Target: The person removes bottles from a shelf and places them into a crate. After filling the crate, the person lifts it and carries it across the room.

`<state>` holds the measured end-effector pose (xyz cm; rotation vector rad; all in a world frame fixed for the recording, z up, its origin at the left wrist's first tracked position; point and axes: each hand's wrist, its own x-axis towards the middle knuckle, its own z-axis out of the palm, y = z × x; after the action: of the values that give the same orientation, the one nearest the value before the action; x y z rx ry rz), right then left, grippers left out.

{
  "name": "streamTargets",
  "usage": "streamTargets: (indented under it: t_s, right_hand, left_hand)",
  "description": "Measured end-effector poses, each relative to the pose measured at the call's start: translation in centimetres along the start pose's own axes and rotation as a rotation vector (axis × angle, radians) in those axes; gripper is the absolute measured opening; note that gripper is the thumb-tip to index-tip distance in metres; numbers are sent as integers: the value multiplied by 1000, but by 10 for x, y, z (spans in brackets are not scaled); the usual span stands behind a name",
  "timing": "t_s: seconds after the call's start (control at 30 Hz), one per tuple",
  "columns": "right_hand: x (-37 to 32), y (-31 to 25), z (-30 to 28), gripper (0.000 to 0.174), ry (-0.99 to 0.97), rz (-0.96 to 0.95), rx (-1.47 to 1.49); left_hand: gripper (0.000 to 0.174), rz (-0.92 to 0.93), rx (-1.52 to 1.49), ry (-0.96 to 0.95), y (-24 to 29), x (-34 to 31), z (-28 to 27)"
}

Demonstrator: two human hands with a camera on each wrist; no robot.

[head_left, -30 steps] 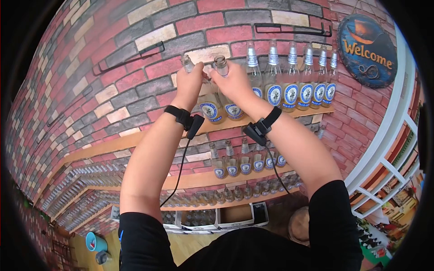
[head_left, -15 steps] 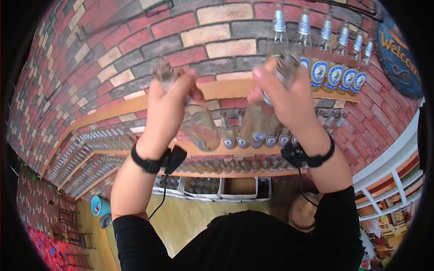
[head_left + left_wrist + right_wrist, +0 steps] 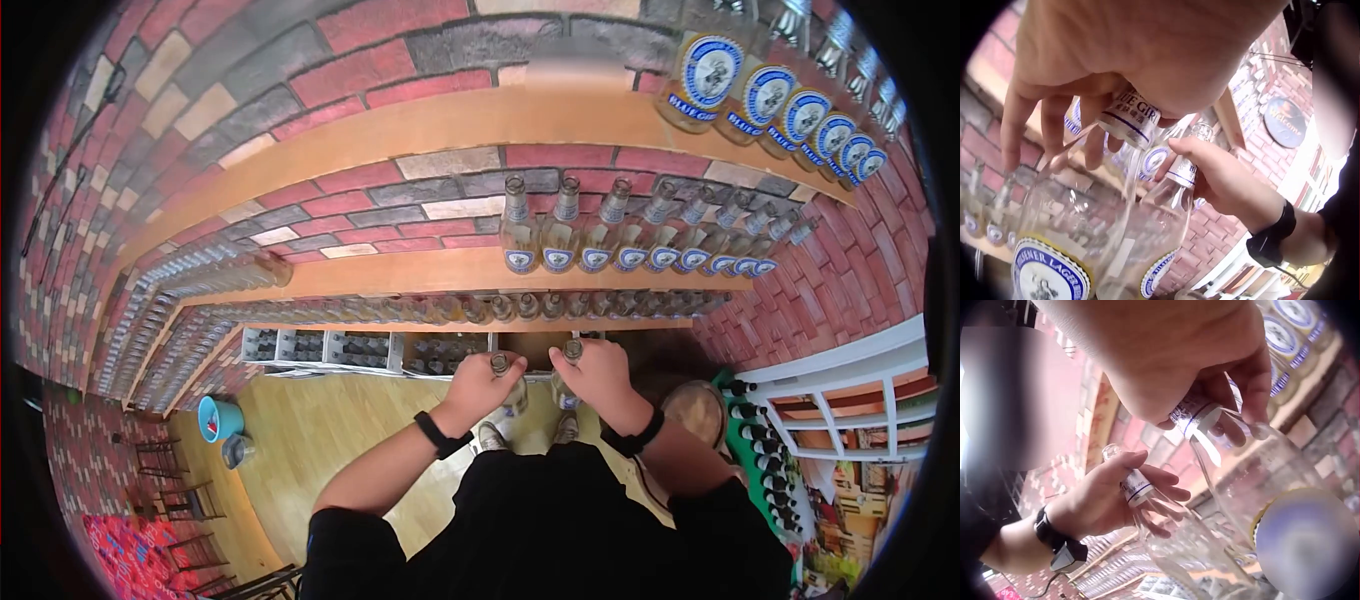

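Note:
In the head view my left hand grips a clear glass beer bottle by its neck, low in front of my body. My right hand holds a second clear beer bottle the same way, a short distance to the right. The left wrist view shows the left bottle's silver neck band within my fingers and its round blue-and-white label below. In the right wrist view, the other bottle's neck is in my right hand. Both bottles look see-through, and their necks point up.
Labelled bottles stand on the right end of the upper wooden shelf. Shorter-looking rows line the middle shelf and lower shelf. Divided crates sit below. A blue bucket stands left; a green crate holds bottles at right.
Both hands have lifted the two bottles off the upper shelf and brought them down and back toward my body. The head view has tilted downward.

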<state>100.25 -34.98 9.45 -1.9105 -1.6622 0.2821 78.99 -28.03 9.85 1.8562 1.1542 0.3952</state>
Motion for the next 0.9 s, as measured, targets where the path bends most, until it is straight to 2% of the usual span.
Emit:
streamTargets:
  t_s: [0.07, 0.13, 0.2, 0.23, 0.3, 0.4, 0.43, 0.47, 0.53, 0.57, 0.6, 0.67, 0.73, 0.8, 0.9]
  right_hand:
    - [2, 20, 44, 52, -110, 210, 36]
    - [3, 38, 85, 48, -144, 254, 48]
    - [4, 59, 128, 41, -93, 214, 135]
    - [5, 68, 150, 33, -135, 264, 157]
    - [4, 87, 186, 32, -104, 294, 190]
    - [5, 114, 234, 31, -42, 306, 257]
    - [5, 124, 250, 32, -62, 334, 250]
    - [4, 134, 266, 33, -78, 362, 244]
    - [1, 157, 302, 36, -75, 392, 234]
    - [-5, 168, 319, 40, -77, 414, 223]
    - [-5, 175, 331, 40, -83, 419, 222]
    - [-7, 188, 357, 47, -186, 566, 212]
    - [-10, 206, 383, 48, -199, 587, 267]
    - [-15, 225, 409, 47, -162, 534, 309]
    - [-14, 246, 439, 44, -125, 535, 344]
  left_hand:
    - [32, -5, 15, 27, -45, 20, 24]
    - [36, 4, -52, 121, -88, 37, 47]
    - [39, -4, -111, 121, -135, 58, 71]
    - [40, -48, -153, 134, -150, 67, 79]
    - [43, -179, -251, 115, -178, 83, 94]
    - [40, -207, -223, 172, -220, 108, 120]
    - [33, -168, -226, 194, -234, 113, 130]
    - [33, -171, -224, 186, -248, 117, 141]
    - [27, 67, -112, 313, -272, 122, 162]
    - [27, 57, -114, 305, -284, 122, 174]
    - [26, 26, -106, 329, -293, 126, 182]
    - [25, -16, -98, 351, -310, 132, 198]
    - [27, -306, -185, 296, -320, 142, 209]
    - [31, -396, -230, 261, -346, 154, 226]
    - [41, -425, -107, 261, -377, 172, 248]
